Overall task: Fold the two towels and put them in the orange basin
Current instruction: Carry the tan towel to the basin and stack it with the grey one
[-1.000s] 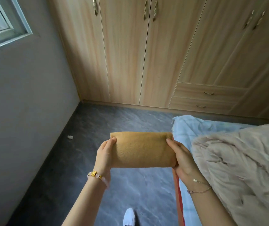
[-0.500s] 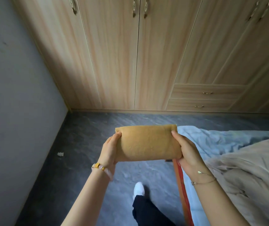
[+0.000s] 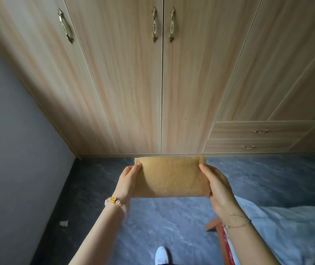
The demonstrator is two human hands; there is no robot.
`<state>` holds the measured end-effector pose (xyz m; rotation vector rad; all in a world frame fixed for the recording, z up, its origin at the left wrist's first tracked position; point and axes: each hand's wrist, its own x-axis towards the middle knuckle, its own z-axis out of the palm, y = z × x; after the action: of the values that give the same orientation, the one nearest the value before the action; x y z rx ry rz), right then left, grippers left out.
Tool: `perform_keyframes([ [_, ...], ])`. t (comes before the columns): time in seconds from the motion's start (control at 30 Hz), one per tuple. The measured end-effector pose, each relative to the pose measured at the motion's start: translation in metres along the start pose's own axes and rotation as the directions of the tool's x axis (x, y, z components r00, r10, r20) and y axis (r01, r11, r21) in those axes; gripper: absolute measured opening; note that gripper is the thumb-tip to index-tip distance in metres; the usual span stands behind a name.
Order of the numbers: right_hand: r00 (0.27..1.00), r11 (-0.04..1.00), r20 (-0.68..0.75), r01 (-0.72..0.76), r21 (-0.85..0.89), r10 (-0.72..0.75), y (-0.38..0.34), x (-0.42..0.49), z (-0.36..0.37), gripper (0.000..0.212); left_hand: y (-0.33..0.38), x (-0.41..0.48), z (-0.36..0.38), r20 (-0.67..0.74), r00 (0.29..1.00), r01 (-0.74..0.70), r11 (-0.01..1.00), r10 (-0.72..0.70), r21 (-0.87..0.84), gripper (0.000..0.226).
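Looking down, I see the left hand [image 3: 129, 181] and the right hand [image 3: 216, 185] each curled around one end of the folded tan towel [image 3: 170, 176], held above the dark floor [image 3: 152, 217], while the wardrobe [image 3: 133, 83] fills more view than a second ago and the bed [image 3: 286, 226] shows less.
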<state>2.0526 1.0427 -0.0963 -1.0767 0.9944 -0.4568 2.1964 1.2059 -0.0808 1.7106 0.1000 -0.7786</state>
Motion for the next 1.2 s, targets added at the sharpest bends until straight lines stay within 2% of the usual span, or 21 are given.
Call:
perform_keyframes([
  [0.17,0.998,0.999,-0.046,0.038,-0.006,-0.038,-0.028,0.056,0.005,0.028,0.042,0.052,0.03,0.081,0.997,-0.003,1.0,0.003,0.003,0.021],
  [0.3,0.994,0.998,-0.094,0.063,0.01,-0.061,-0.042,0.088,0.0,0.024,0.066,0.087,0.057,0.152,0.988,0.008,0.999,-0.014,0.042,0.034],
  [0.37,0.989,0.997,-0.132,0.071,0.014,-0.069,-0.047,0.104,-0.006,0.021,0.075,0.108,0.074,0.186,0.982,0.028,0.997,-0.042,0.074,0.037],
  [0.53,0.96,0.996,-0.269,0.088,0.014,-0.081,-0.06,0.147,-0.025,0.019,0.099,0.166,0.136,0.298,0.951,0.036,0.987,-0.082,0.158,0.028],
  [0.67,0.899,0.993,-0.433,0.105,0.05,-0.073,-0.078,0.186,-0.041,0.01,0.126,0.214,0.197,0.414,0.908,-0.029,0.976,-0.064,0.215,0.028],
  [0.73,0.856,0.993,-0.511,0.112,0.037,-0.077,-0.091,0.207,-0.049,0.008,0.148,0.237,0.232,0.504,0.861,-0.087,0.958,-0.066,0.275,0.029],
  [0.9,0.797,0.98,-0.599,0.172,0.097,-0.081,-0.127,0.248,-0.069,0.026,0.189,0.273,0.305,0.648,0.757,-0.177,0.927,-0.087,0.331,0.026],
  [1.0,0.739,0.974,-0.671,0.191,0.122,-0.061,-0.136,0.262,-0.082,0.026,0.202,0.286,0.345,0.709,0.695,-0.218,0.904,-0.12,0.368,0.032],
  [1.1,0.669,0.964,-0.743,0.207,0.166,-0.016,-0.139,0.27,-0.097,0.028,0.209,0.29,0.386,0.755,0.644,-0.284,0.877,-0.124,0.387,0.031],
  [1.2,0.56,0.961,-0.829,0.23,0.153,-0.003,-0.141,0.279,-0.117,0.026,0.212,0.289,0.425,0.796,0.586,-0.324,0.857,-0.151,0.401,0.033],
])
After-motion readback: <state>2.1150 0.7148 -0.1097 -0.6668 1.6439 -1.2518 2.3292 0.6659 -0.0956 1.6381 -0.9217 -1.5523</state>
